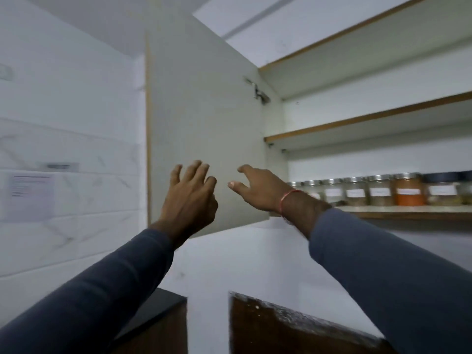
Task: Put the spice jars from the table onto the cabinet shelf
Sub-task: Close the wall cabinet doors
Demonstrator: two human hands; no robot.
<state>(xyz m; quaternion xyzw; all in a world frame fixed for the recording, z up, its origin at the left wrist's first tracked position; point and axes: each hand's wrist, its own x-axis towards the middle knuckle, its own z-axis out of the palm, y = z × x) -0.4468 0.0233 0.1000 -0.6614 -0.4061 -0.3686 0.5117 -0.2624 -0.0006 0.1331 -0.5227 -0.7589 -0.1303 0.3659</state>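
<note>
A white tiled wall (63,123) fills the left side, with a pale sheet of paper (32,196) stuck to it; its print is too blurred to read. An open wall cabinet takes up the right, its grey-white cabinet door (204,111) swung out towards the camera, with a metal hinge (260,94) showing at its inner edge. Inside, the upper shelf (370,118) with a wood-coloured front edge looks bare from below. The lower cabinet shelf (408,210) carries a row of spice jars (380,191), glass with metal lids and white labels, standing upright side by side; one jar with orange powder (408,191) stands towards the right of the row. Two arms in dark blue sleeves (396,264) reach up in front of the door. The left hand (190,198) has its fingers spread and holds nothing, raised before the door's lower part. The right hand (258,187), with a red thread (286,199) round the wrist, is also spread wide and empty, just left of the jars. Below lies a dark brown counter (281,328).
</note>
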